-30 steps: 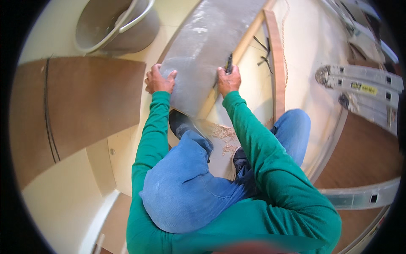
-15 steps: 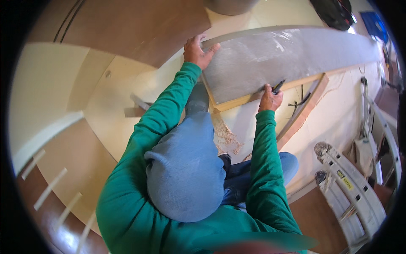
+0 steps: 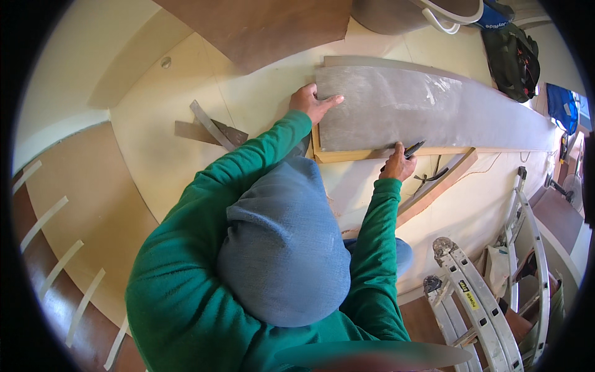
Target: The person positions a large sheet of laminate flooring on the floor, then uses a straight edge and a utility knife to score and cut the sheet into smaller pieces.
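Note:
A long grey sheet (image 3: 378, 102) with white scuffs lies over a light wooden frame (image 3: 356, 155), whose near edge and left corner show from under it. At the sheet's left end, my left hand (image 3: 315, 104) grips the edge, thumb stretched over the top face and fingers at the end. My right hand (image 3: 398, 164) rests at the near long edge, closed around a slim black marker (image 3: 414, 149) that points to the right. The fingers' undersides are hidden.
A curved wooden strip (image 3: 437, 189) slants toward me beside dark straps. Aluminium ladders (image 3: 477, 304) stand at lower right. Metal blades (image 3: 211, 127) lie on the floor to the left. Beyond the sheet are a large bucket (image 3: 390, 15), a dark bag (image 3: 511, 59) and brown board (image 3: 266, 31).
The whole view has shifted, bringing more of the bucket and bag into sight. More of the frame shows at the sheet's left corner. Both hands keep their holds.

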Demonstrator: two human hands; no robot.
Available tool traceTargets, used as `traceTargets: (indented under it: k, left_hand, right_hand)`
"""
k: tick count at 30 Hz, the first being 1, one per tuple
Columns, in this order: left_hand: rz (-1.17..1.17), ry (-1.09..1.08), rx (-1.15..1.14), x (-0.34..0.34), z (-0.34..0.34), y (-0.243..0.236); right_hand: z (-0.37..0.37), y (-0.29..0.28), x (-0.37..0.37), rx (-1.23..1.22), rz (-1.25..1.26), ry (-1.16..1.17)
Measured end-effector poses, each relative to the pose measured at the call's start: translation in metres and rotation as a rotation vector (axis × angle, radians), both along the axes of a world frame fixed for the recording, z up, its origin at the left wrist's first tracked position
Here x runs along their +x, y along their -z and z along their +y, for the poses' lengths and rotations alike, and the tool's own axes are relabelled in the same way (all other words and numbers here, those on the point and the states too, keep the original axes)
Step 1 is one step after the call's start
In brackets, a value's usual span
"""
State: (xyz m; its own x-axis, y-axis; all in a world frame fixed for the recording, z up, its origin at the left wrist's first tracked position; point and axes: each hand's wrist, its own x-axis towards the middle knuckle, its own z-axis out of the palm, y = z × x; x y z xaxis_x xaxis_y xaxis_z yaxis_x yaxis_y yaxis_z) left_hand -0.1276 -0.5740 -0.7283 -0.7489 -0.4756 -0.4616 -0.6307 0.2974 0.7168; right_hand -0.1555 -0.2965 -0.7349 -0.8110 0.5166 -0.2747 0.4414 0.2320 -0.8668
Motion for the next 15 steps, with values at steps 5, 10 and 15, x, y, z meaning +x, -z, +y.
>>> traceTargets:
  k: [5,10,15]
  left_hand:
    - [0.153,-0.122,-0.012,-0.002,0.022,0.025]
    - [0.216,0.027,-0.088,-0.014,0.025,0.017]
    - [0.132,0.13,-0.114,-0.032,0.018,0.004]
  right_hand:
    - [-0.003,-0.024,-0.008,-0.104,-0.167,0.054]
    - [0.022,0.006,-0.026,0.055,-0.049,0.044]
    - [0.036,0.023,-0.048,0.139,0.011,0.069]
